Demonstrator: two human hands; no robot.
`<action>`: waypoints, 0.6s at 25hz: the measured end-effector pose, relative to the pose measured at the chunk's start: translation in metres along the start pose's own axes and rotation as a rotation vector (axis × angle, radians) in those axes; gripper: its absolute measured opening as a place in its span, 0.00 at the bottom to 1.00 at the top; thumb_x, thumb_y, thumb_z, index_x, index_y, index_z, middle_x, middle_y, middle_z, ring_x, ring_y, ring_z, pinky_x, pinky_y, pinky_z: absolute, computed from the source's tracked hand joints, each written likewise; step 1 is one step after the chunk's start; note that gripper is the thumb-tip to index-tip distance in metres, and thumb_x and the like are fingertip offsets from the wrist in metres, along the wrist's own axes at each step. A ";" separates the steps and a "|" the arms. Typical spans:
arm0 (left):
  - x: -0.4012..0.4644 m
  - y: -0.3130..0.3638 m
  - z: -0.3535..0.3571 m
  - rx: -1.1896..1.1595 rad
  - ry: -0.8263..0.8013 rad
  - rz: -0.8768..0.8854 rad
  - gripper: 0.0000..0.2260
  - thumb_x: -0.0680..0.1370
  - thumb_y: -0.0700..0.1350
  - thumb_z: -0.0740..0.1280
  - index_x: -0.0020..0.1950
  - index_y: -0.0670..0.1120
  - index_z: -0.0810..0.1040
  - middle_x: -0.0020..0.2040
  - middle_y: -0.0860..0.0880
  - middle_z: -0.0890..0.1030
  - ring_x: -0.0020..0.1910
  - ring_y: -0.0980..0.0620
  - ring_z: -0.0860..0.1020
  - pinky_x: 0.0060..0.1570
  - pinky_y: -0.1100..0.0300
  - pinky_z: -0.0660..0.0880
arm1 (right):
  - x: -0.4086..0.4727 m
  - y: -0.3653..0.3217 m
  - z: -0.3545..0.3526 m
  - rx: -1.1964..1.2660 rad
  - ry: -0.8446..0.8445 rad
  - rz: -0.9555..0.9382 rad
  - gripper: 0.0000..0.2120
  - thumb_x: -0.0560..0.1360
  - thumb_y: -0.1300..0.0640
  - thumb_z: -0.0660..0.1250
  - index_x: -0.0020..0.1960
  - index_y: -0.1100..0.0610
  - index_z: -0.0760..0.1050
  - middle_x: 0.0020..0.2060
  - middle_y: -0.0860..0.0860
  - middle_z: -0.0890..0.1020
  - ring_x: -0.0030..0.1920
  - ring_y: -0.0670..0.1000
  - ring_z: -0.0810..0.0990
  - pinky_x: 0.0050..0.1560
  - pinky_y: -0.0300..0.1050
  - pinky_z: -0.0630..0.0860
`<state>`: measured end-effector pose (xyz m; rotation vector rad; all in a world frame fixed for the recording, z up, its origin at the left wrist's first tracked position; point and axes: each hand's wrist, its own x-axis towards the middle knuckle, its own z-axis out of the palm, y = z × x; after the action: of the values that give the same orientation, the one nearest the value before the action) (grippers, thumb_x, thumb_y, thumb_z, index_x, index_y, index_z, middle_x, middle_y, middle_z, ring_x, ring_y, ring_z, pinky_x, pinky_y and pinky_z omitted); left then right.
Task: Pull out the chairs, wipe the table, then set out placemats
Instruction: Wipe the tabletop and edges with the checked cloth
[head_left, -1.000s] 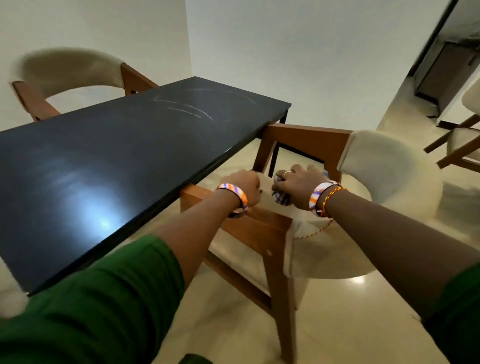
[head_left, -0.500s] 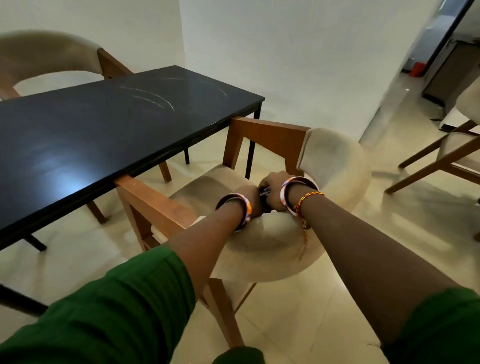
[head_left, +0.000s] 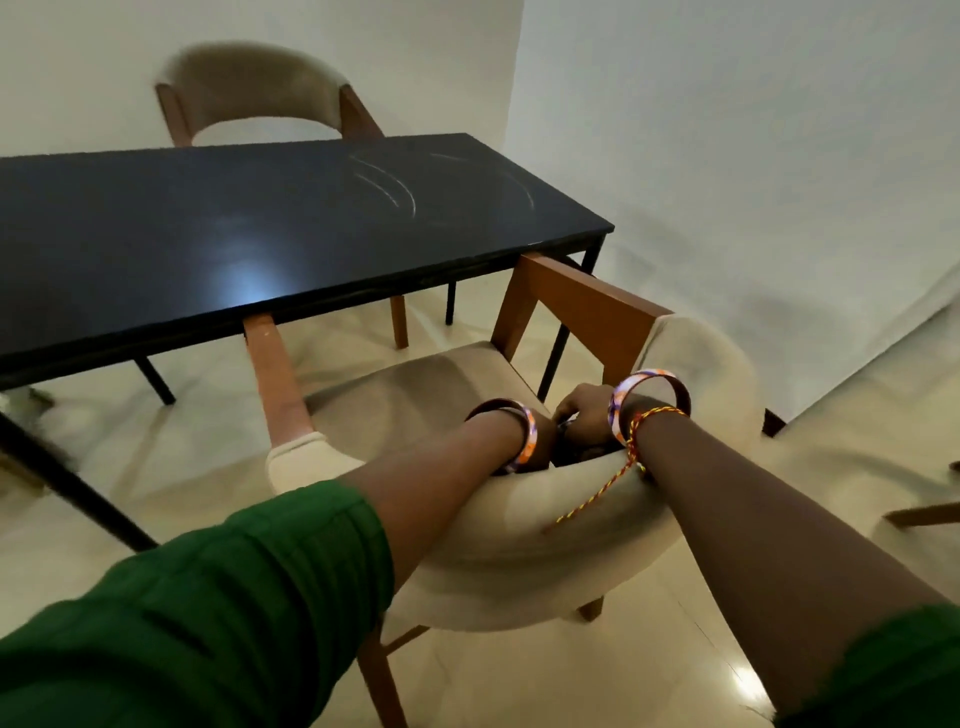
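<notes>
Chair (head_left: 519, 545) now drawn farther from the table (head_left: 260, 234) — both hands still gripping.

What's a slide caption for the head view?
Both hands grip the near chair's backrest, chair partly under the black table.

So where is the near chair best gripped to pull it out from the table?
By the top of its curved padded backrest, from behind, as both hands do now. The near chair faces the table with its arm tips under the edge, so the back is the reachable part.
</notes>
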<state>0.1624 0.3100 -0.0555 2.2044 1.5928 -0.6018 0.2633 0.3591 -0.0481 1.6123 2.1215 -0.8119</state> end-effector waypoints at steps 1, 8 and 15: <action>0.002 0.007 -0.003 -0.017 -0.010 -0.016 0.19 0.78 0.44 0.57 0.69 0.41 0.66 0.47 0.45 0.77 0.36 0.49 0.75 0.35 0.61 0.73 | 0.004 0.007 -0.005 0.002 -0.010 -0.007 0.18 0.74 0.56 0.68 0.63 0.57 0.75 0.57 0.56 0.79 0.56 0.54 0.77 0.58 0.47 0.76; 0.038 0.046 -0.039 -0.120 0.078 -0.198 0.13 0.76 0.42 0.61 0.60 0.44 0.72 0.41 0.46 0.76 0.37 0.50 0.74 0.41 0.59 0.75 | 0.020 0.049 -0.043 -0.267 0.073 -0.229 0.17 0.73 0.57 0.68 0.61 0.58 0.75 0.54 0.56 0.81 0.53 0.55 0.80 0.52 0.47 0.77; 0.070 0.123 -0.152 -0.129 0.649 -0.491 0.06 0.77 0.44 0.61 0.49 0.44 0.75 0.32 0.50 0.71 0.29 0.54 0.69 0.30 0.63 0.65 | -0.004 0.138 -0.159 -0.147 0.594 -0.620 0.13 0.72 0.57 0.70 0.56 0.52 0.78 0.49 0.54 0.82 0.44 0.56 0.80 0.50 0.53 0.79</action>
<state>0.3185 0.4074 0.0407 2.0183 2.4486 0.1393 0.4066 0.4828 0.0457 1.2144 3.0979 -0.3220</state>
